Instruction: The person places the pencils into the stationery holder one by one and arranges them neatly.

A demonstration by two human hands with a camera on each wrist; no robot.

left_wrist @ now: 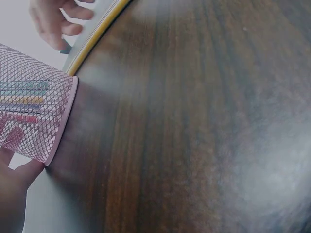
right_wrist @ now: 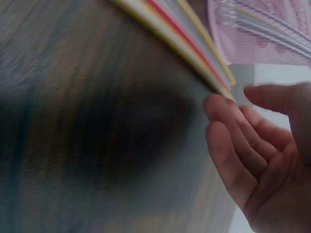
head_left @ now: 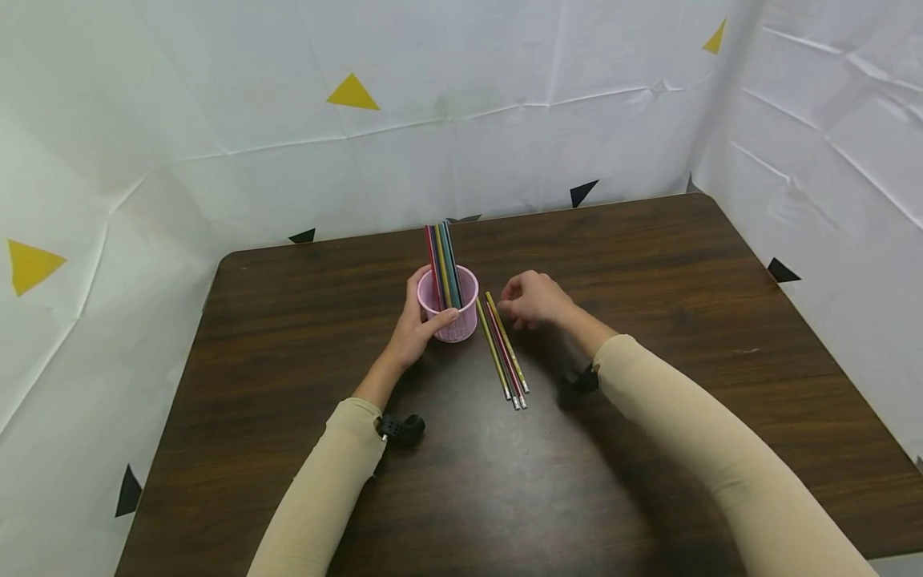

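Note:
A pink mesh cup (head_left: pixel 453 308) (left_wrist: pixel 34 116) (right_wrist: pixel 262 31) stands on the dark wooden table (head_left: pixel 649 264) with several coloured pencils (head_left: pixel 443 260) upright in it. My left hand (head_left: pixel 421 320) (left_wrist: pixel 12 184) grips the cup's side with thumb and fingers wrapped around it. Just right of the cup lie three loose pencils (head_left: pixel 503 350) (right_wrist: pixel 180 41) side by side, tips toward me. My right hand (head_left: pixel 530 298) (right_wrist: pixel 252 150) hovers at their far ends, fingers loosely curled, fingertips (right_wrist: pixel 214 104) close to the pencils and holding nothing.
White paper walls with yellow and black triangles (head_left: pixel 352 94) enclose the table on the left, back and right. The table's front edge (head_left: pixel 894 549) is near my elbows. Bare wood (left_wrist: pixel 204 126) spreads around the cup and pencils.

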